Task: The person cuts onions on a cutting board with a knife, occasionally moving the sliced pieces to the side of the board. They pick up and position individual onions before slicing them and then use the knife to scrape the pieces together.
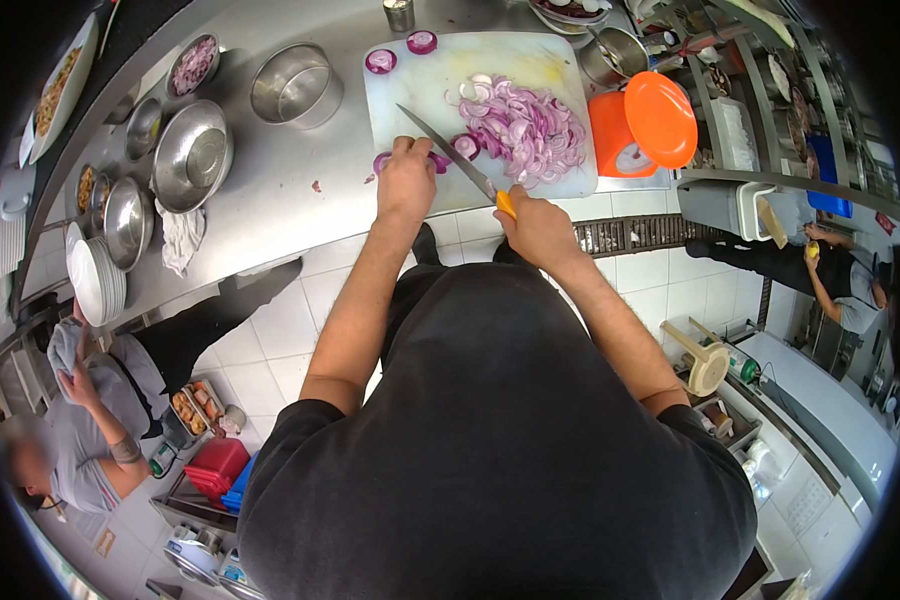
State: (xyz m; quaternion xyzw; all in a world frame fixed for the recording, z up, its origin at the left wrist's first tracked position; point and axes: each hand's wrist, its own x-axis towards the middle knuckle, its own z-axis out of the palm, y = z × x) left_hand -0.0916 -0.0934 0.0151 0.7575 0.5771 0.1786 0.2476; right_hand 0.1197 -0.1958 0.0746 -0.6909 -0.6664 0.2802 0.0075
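My right hand (540, 230) is closed around the yellow handle of a kitchen knife (442, 145). Its long blade points up and left across the white cutting board (410, 100). My left hand (407, 178) has its fingers curled down at the board's near left edge, over a red onion piece (438, 162) that shows beside the fingertips. Just right of the blade sits a cut red onion half (465, 147). A heap of sliced red onion (525, 130) covers the board's right side. Two more onion halves, one of them the nearer half (380, 62), rest at the far left corner.
An orange kitchen scale (620, 135) stands right of the board. To the left are a steel pot (295, 88), a steel bowl (192, 158) and stacked plates (105, 280). One person (120, 390) holds a cloth at left; another person (840, 270) is at right.
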